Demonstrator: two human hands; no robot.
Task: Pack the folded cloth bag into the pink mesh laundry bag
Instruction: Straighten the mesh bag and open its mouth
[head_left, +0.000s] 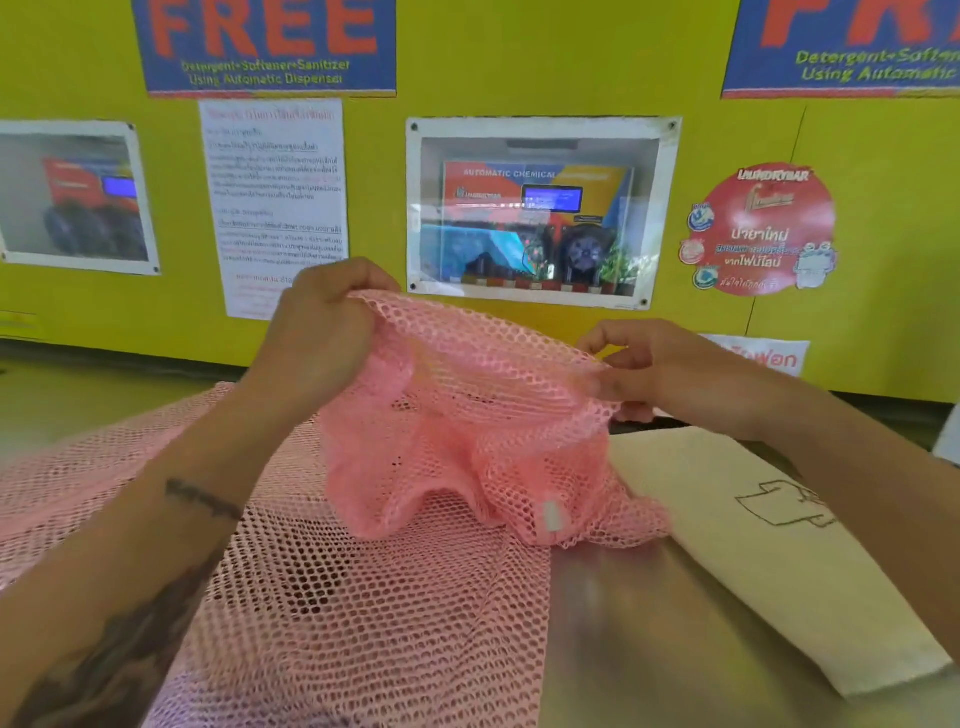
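Note:
Both hands hold the pink mesh laundry bag (467, 441) up off the table by its gathered top edge. My left hand (317, 322) grips the edge at the upper left. My right hand (644, 369) pinches the edge at the right. The bag's lower part lies spread over the table toward me. A small white tag (551, 515) shows on the hanging mesh. The folded cream cloth bag (769, 561), with a dark line drawing on it, lies flat on the table at the right, partly under my right forearm.
The steel table (613, 623) runs under everything. Behind it stands a yellow wall (519, 62) with posters, a paper notice (275, 202) and a windowed detergent dispenser (540, 218).

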